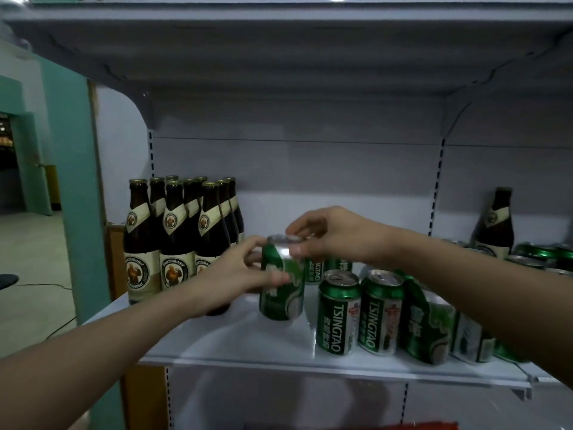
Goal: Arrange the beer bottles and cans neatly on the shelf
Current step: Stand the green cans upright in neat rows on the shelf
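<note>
Nearest you, green Tsingtao cans (359,311) stand in a row at the front right of the white shelf (248,346). Just beyond, your left hand (238,271) grips the side of one green can (280,290) while your right hand (325,234) pinches its top rim. Behind, at the left, brown beer bottles (176,231) stand clustered; a lone bottle (494,225) stands far right.

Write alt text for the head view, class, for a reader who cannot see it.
Two hands hold one green can over a white shelf: the left hand grips its side, the right hand pinches its top. Brown bottles stand grouped at left; more green Tsingtao cans stand at right.
</note>
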